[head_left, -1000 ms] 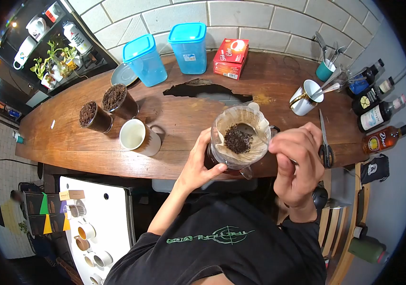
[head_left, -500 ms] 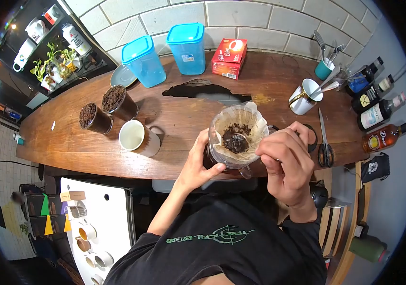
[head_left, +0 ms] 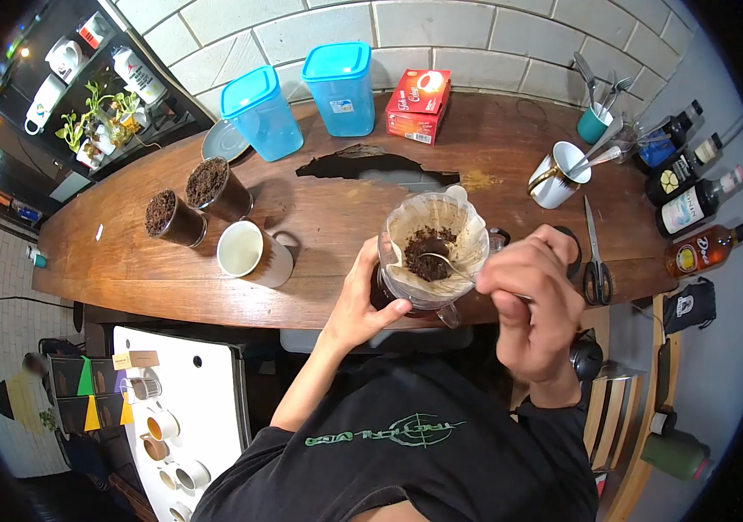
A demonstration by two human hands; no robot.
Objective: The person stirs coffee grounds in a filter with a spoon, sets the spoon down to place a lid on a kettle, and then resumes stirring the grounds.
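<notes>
A clear coffee dripper (head_left: 419, 293) sits near the front edge of the counter, lined with a paper filter (head_left: 465, 228). Wet dark coffee grounds (head_left: 428, 265) lie in the filter. My left hand (head_left: 366, 300) is wrapped round the dripper's left side, thumb toward me. With my right hand (head_left: 535, 300) I pinch a thin metal spoon (head_left: 445, 262), its end down in the grounds; the fingers hide most of its handle. Under the dripper a glass server with dark liquid shows only in part.
Left of the dripper stand a pale mug (head_left: 254, 254) and two glasses of dark grounds (head_left: 219, 189). Blue-lidded containers (head_left: 341, 91) and a red box (head_left: 419, 106) line the wall. Scissors (head_left: 596, 261), a white mug with spoons (head_left: 554, 178) and several bottles (head_left: 687, 209) are at right.
My right hand has shifted slightly right and down, and the spoon's bowl has turned among the grounds. My left hand stays on the dripper.
</notes>
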